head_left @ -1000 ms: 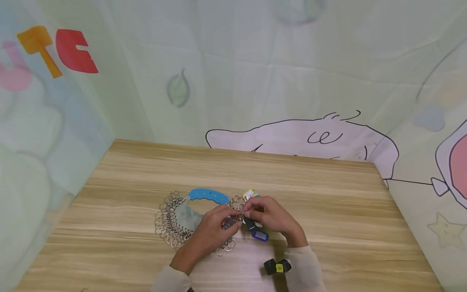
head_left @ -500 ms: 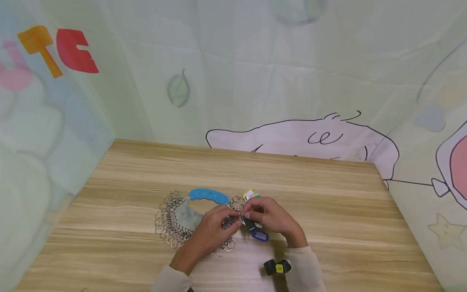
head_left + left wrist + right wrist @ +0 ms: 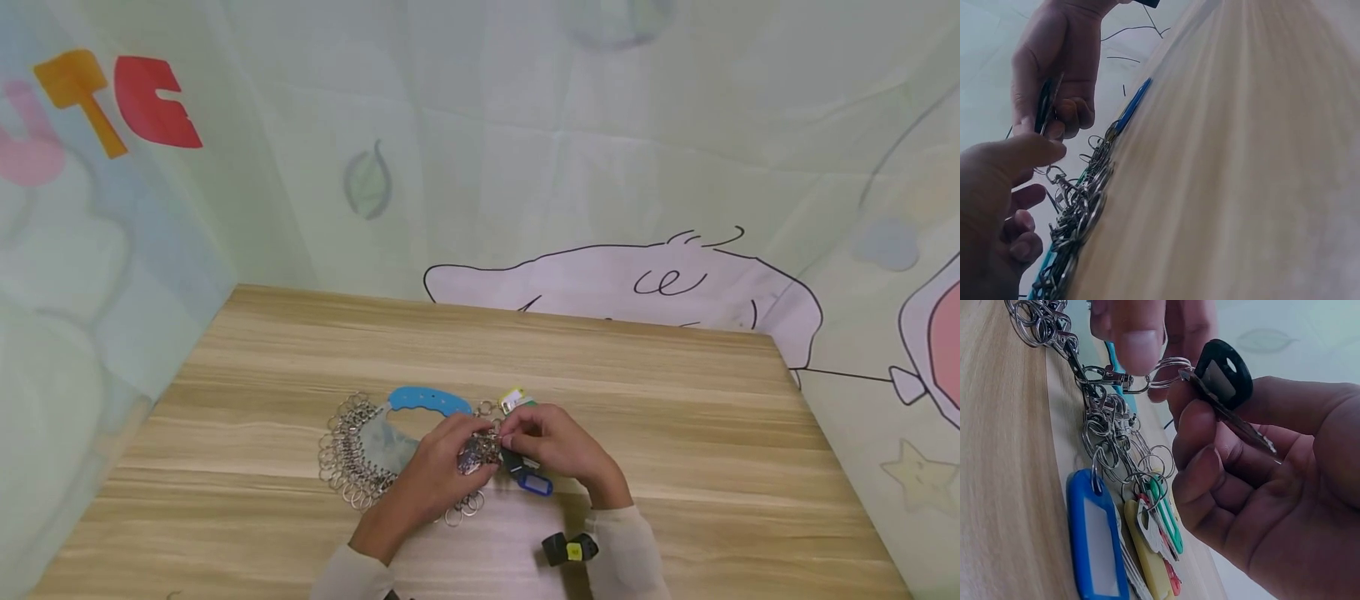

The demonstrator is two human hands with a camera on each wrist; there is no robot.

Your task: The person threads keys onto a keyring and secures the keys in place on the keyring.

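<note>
My right hand (image 3: pixel 558 446) pinches a key with a black head (image 3: pixel 1225 375), whose blade points back toward the palm. Thin split rings (image 3: pixel 1172 365) run from the key to a metal swivel clasp (image 3: pixel 1110 378). Across from it my left hand (image 3: pixel 438 467) has its thumb and fingers parted around that ring and clasp, thumb close to the right fingertips. Under both hands lies a bunch of metal clasps and rings (image 3: pixel 1075 215). A blue key tag (image 3: pixel 536 484), a yellow tag (image 3: pixel 1147 556) and a green tag (image 3: pixel 1166 515) hang from rings near the right hand.
Left of the hands, many-ringed clasps (image 3: pixel 348 454) fan out around a clear plastic sheet (image 3: pixel 382 446) with a blue handle (image 3: pixel 427 400). A black device with a yellow label (image 3: pixel 572 548) sits at the right wrist. Printed cloth (image 3: pixel 480 167) backs the wooden table (image 3: pixel 712 433).
My left thumb and index finger have spread apart, showing more of the metal clasps between them. The right hand and the key have hardly moved.
</note>
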